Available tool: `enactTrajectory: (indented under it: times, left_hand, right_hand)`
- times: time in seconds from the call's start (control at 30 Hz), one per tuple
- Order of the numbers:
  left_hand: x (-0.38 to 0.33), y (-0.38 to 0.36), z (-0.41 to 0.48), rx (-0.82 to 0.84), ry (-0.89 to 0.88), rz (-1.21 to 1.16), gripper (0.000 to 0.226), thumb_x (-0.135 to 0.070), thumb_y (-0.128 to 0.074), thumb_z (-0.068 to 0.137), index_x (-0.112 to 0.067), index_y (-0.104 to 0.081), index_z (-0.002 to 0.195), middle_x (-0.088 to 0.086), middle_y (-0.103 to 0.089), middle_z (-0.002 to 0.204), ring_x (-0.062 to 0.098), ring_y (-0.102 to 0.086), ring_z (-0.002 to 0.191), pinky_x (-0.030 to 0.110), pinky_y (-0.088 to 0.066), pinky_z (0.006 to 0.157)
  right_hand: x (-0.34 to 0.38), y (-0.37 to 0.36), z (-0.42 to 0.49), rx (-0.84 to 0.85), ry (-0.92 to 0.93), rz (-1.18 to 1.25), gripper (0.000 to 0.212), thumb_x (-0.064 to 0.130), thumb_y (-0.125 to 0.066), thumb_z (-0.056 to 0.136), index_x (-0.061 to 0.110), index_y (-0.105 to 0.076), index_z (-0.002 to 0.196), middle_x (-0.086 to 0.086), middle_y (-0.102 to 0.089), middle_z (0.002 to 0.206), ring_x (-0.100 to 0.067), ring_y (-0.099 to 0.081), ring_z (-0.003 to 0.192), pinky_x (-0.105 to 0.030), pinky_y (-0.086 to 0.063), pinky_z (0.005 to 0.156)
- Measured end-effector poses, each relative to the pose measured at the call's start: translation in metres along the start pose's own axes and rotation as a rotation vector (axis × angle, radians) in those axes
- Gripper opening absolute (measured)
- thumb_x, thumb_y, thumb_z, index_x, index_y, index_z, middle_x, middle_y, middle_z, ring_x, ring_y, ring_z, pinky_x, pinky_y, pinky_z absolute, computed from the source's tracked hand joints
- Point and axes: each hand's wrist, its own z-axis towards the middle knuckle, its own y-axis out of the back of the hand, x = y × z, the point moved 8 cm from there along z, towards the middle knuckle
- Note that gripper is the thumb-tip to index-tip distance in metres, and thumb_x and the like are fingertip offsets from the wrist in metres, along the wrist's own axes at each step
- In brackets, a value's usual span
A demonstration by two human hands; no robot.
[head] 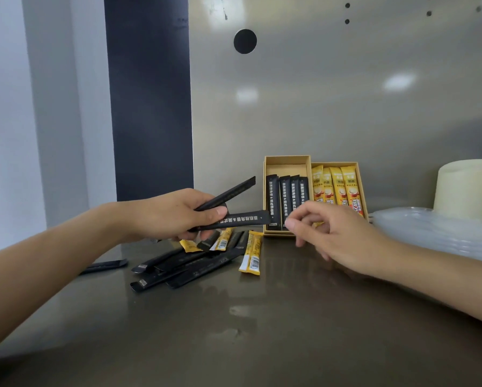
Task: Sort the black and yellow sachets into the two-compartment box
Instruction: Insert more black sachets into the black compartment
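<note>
Left hand (175,215) pinching two black sachets (242,219) near the two-compartment box (288,163), right hand (334,233) empty, fingers loosely curled, beside it

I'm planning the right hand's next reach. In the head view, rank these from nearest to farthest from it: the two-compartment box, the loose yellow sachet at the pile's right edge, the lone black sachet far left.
From the right hand:
1. Two-compartment box, just behind its fingers.
2. Loose yellow sachet, to its left on the counter.
3. Lone black sachet, far left, beyond the pile.
</note>
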Motion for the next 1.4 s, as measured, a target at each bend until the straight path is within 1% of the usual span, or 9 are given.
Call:
enactTrajectory:
  times: [0.13, 0.23, 0.4, 0.53, 0.63, 0.93, 1.07, 1.23, 1.4]
  left_hand:
    - [-0.011, -0.007, 0.000, 0.021, -0.048, 0.028, 0.039, -0.039, -0.045, 0.106, -0.014, -0.055, 0.078, -0.010, -0.059, 0.057, 0.009, -0.043, 0.051, 0.018, -0.038, 0.050]
    - [-0.014, -0.015, 0.001, 0.048, -0.070, 0.047, 0.041, -0.042, -0.046, 0.105, -0.010, -0.058, 0.082, 0.004, -0.062, 0.068, 0.018, -0.046, 0.058, 0.021, -0.040, 0.051]
    - [-0.008, -0.012, 0.007, -0.025, -0.036, 0.059, 0.034, -0.035, -0.047, 0.106, -0.010, -0.058, 0.086, -0.001, -0.066, 0.069, 0.014, -0.050, 0.053, 0.019, -0.042, 0.049]
    - [0.008, 0.008, 0.009, -0.155, 0.033, 0.112, 0.032, -0.031, -0.045, 0.107, -0.015, -0.065, 0.087, -0.004, -0.068, 0.067, 0.011, -0.055, 0.050, 0.019, -0.045, 0.053]
    - [0.017, 0.017, 0.008, -0.195, 0.079, 0.129, 0.031, -0.030, -0.044, 0.107, -0.015, -0.067, 0.092, -0.003, -0.069, 0.068, 0.013, -0.055, 0.050, 0.026, -0.047, 0.058]
    - [0.021, 0.022, 0.009, -0.236, 0.112, 0.173, 0.031, -0.029, -0.045, 0.107, -0.016, -0.067, 0.090, -0.001, -0.072, 0.068, 0.014, -0.057, 0.046, 0.031, -0.053, 0.064]
    - [0.022, 0.022, 0.009, -0.233, 0.122, 0.185, 0.031, -0.030, -0.044, 0.107, -0.017, -0.067, 0.091, 0.001, -0.072, 0.069, 0.012, -0.057, 0.044, 0.033, -0.055, 0.065]
    - [0.021, 0.020, 0.010, -0.221, 0.124, 0.179, 0.030, -0.029, -0.044, 0.108, -0.015, -0.066, 0.092, 0.001, -0.071, 0.067, 0.011, -0.056, 0.044, 0.029, -0.054, 0.061]
    - [0.023, 0.021, 0.009, -0.228, 0.131, 0.193, 0.030, -0.029, -0.045, 0.108, -0.016, -0.066, 0.092, 0.000, -0.072, 0.067, 0.014, -0.057, 0.045, 0.028, -0.053, 0.060]
  right_hand:
    - [-0.002, -0.009, 0.001, 0.057, -0.084, 0.227, 0.025, 0.049, -0.057, 0.094, 0.031, -0.068, 0.108, 0.007, -0.077, 0.094, -0.012, -0.058, 0.052, -0.015, -0.046, 0.052]
    - [-0.001, -0.014, 0.002, 0.067, -0.147, 0.374, 0.016, 0.036, -0.066, 0.095, 0.027, -0.072, 0.107, 0.003, -0.078, 0.092, -0.010, -0.055, 0.052, -0.016, -0.037, 0.043]
    - [-0.005, -0.014, 0.002, 0.092, -0.200, 0.385, 0.008, 0.024, -0.065, 0.097, 0.022, -0.071, 0.103, 0.001, -0.075, 0.085, -0.007, -0.054, 0.057, -0.018, -0.031, 0.042]
    - [-0.025, 0.000, 0.004, 0.003, -0.291, 0.371, 0.010, 0.025, -0.059, 0.101, 0.016, -0.066, 0.101, -0.018, -0.071, 0.092, -0.006, -0.056, 0.061, -0.023, -0.028, 0.045]
    - [-0.035, 0.009, 0.005, -0.036, -0.316, 0.331, 0.011, 0.024, -0.058, 0.101, 0.015, -0.063, 0.098, -0.009, -0.070, 0.089, -0.010, -0.056, 0.064, -0.024, -0.030, 0.044]
    - [-0.035, 0.026, 0.007, -0.133, -0.274, 0.211, 0.015, 0.029, -0.053, 0.104, 0.018, -0.062, 0.097, -0.008, -0.064, 0.079, -0.019, -0.050, 0.056, -0.029, -0.041, 0.047]
    - [-0.030, 0.041, 0.009, -0.243, -0.235, 0.289, 0.019, 0.030, -0.050, 0.105, 0.016, -0.062, 0.100, -0.002, -0.063, 0.072, -0.005, -0.043, 0.043, -0.015, -0.035, 0.041]
    - [-0.017, 0.057, 0.007, -0.398, -0.110, 0.304, 0.012, 0.027, -0.056, 0.102, 0.017, -0.062, 0.097, 0.004, -0.077, 0.087, -0.006, -0.055, 0.054, -0.012, -0.043, 0.048]
    - [-0.017, 0.051, 0.008, -0.346, -0.083, 0.195, 0.012, 0.030, -0.061, 0.098, 0.019, -0.065, 0.100, 0.004, -0.076, 0.089, -0.004, -0.060, 0.056, -0.016, -0.049, 0.057]
